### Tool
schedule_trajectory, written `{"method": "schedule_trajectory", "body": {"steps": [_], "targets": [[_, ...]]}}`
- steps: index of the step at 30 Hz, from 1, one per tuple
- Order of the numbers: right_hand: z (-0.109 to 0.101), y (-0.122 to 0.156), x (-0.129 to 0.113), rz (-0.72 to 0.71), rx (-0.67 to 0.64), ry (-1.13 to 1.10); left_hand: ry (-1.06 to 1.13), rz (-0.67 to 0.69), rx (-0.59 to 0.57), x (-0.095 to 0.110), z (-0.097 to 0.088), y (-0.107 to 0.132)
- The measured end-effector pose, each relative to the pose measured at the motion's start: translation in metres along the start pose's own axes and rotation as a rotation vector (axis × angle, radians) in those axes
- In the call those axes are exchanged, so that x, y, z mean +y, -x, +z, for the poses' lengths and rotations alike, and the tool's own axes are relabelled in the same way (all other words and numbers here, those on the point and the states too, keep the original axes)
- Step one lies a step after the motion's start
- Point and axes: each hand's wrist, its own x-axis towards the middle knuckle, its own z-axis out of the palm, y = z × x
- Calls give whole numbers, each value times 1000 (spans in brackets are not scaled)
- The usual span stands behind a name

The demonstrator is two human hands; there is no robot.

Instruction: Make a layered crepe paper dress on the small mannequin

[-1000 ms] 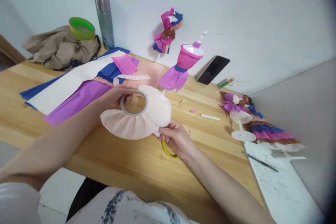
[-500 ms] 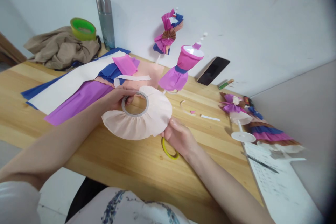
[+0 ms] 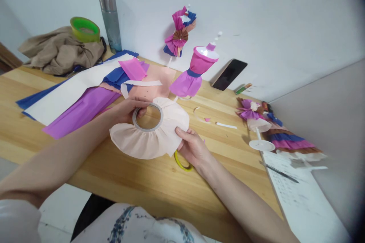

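Pale ruffled paper (image 3: 146, 144) fans around part of a grey ring (image 3: 161, 118), both held above the wooden surface (image 3: 137, 190) in front of the person. Left hand (image 3: 129, 108): grip closed in a pinch on the ring's upper-left side, a digit showing through the hole. Right hand (image 3: 194, 146): grip nearly flat, thumb on the face of the paper at its lower-right edge; fingers behind mostly hidden, so pressure cannot be told. The pleats gather at the ring and spread outward; the ruffle does not visibly close across the left side, where the hand covers the rim. Judgement: best to steady the ring with the left pinch and tease the edge lightly with the right, one fold at a time; a hard pull could tear thin paper or free pleats at the rim. Even spacing matters more than speed. Yellow ring (image 3: 179, 162) sits near the right hand; avoid snagging the edge on it.
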Motion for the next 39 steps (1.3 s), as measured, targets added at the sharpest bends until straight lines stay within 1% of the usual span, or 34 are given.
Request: {"method": "schedule_trajectory", "body": {"steps": [6, 9, 12, 16, 21, 27, 29, 32, 36, 39], "targets": [[-3, -2, -3, -28, -13, -42, 19, 34, 22, -2, -8, -4], [-2, -1, -7, -42, -14, -66, 15, 42, 21, -1, -8, -3], [0, 0, -8, -36, -33, -39, 1, 29, -1, 1, -3, 0], [0, 1, -7, 37, -47, 0, -21, -6, -32, 2, 8, 5], [-4, -1, -4, 45, 7, 19, -55, -28, -65, 4, 14, 10], [-4, -2, -2, 42, 64, 17, -77, -21, -97, 3, 10, 12], [-3, -1, -2, 32, 54, 11, -85, -15, -115, 3, 8, 12], [-2, -1, -3, 24, 5, -6, -96, -8, -129, 3, 7, 12], [-3, 1, -5, 40, -21, -24, -93, -1, -106, 4, 6, 11], [-1, 4, -5, 58, -50, 10, -93, 5, -98, 4, 8, 11]]}}
